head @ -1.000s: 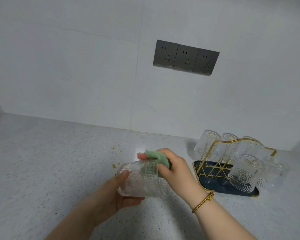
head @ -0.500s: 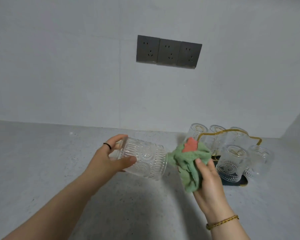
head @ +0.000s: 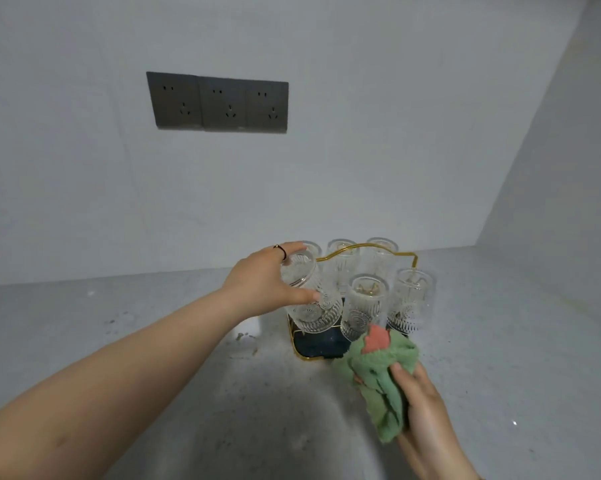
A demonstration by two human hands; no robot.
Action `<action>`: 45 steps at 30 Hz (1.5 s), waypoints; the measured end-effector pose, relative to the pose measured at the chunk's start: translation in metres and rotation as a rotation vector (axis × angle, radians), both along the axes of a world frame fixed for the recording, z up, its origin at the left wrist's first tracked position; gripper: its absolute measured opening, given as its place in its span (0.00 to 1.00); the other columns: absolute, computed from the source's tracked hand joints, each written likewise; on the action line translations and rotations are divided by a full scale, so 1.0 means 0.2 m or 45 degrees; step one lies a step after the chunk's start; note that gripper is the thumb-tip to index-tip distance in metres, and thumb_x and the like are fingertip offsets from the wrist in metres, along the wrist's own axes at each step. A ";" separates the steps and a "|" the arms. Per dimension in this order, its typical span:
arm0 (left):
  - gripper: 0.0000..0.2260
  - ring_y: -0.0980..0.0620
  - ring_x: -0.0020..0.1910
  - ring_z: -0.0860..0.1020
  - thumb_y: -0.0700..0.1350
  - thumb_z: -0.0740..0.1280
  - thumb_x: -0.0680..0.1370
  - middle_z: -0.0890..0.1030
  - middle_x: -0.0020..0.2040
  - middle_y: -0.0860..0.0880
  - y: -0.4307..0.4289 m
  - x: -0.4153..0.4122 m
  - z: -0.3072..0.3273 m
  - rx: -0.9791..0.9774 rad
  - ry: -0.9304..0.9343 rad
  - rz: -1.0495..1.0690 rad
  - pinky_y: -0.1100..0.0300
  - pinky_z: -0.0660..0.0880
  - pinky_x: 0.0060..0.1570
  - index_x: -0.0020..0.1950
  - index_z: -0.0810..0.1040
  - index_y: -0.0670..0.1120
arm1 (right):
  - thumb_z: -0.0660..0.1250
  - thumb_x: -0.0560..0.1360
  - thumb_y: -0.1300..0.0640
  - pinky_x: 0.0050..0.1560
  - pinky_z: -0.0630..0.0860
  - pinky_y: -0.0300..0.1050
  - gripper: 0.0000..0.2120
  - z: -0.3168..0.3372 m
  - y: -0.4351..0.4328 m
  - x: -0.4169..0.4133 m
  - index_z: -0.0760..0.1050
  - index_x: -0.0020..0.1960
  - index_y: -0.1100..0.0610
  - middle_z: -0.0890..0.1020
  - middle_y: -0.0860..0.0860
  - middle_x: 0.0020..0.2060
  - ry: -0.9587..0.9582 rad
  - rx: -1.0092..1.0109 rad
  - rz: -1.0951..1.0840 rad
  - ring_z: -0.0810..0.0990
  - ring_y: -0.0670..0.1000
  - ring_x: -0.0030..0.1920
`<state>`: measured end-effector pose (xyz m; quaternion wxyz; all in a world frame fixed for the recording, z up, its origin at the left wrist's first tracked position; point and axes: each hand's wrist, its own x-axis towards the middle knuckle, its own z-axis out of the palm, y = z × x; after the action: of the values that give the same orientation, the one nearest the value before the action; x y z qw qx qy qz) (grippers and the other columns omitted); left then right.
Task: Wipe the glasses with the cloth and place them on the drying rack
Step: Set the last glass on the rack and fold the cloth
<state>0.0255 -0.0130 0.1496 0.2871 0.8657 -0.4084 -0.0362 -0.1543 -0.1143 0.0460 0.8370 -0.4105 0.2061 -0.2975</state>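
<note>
My left hand (head: 269,284) grips a clear embossed glass (head: 309,303) by its base end, holding it mouth down over the front left corner of the drying rack (head: 312,355). The rack has gold wire and a dark tray. Several other glasses stand upside down on it, among them one at front middle (head: 363,306) and one at front right (head: 411,299). Just in front of the rack, my right hand (head: 422,407) holds the bunched green cloth (head: 382,379), which has a pink patch on top.
The grey speckled counter (head: 153,341) runs back to a white tiled wall bearing three dark sockets (head: 219,102). Another wall closes the right side past the rack. Small crumbs (head: 245,337) lie on the counter left of the rack.
My left hand carried the glass rightwards from mid-counter and turned it mouth down over the rack. My right hand pulled the cloth off the glass and dropped lower right.
</note>
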 end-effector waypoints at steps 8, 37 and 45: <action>0.36 0.50 0.65 0.71 0.60 0.71 0.68 0.71 0.67 0.51 -0.21 0.00 -0.12 0.271 -0.104 0.032 0.58 0.69 0.57 0.72 0.61 0.55 | 0.54 0.77 0.67 0.35 0.81 0.44 0.12 -0.03 -0.13 -0.07 0.74 0.52 0.59 0.85 0.56 0.36 0.011 0.045 0.124 0.84 0.53 0.36; 0.07 0.67 0.45 0.68 0.42 0.76 0.66 0.74 0.42 0.64 -0.09 -0.36 -0.50 -0.406 0.014 0.053 0.69 0.65 0.53 0.41 0.84 0.44 | 0.62 0.74 0.67 0.34 0.78 0.40 0.14 -0.02 -0.10 0.07 0.72 0.55 0.52 0.79 0.58 0.47 0.334 -0.361 0.502 0.79 0.52 0.40; 0.10 0.56 0.36 0.73 0.40 0.67 0.75 0.76 0.35 0.53 -0.03 -0.33 -0.49 -0.540 0.667 0.226 0.66 0.70 0.37 0.35 0.75 0.51 | 0.62 0.69 0.75 0.30 0.70 0.32 0.14 -0.10 -0.13 0.00 0.72 0.38 0.56 0.75 0.51 0.33 0.623 -0.833 0.256 0.72 0.49 0.33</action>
<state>-0.0397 -0.0197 0.0524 0.5578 0.7802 -0.2423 -0.1464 -0.1552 -0.1409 0.0264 0.6136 -0.7313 0.2525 -0.1580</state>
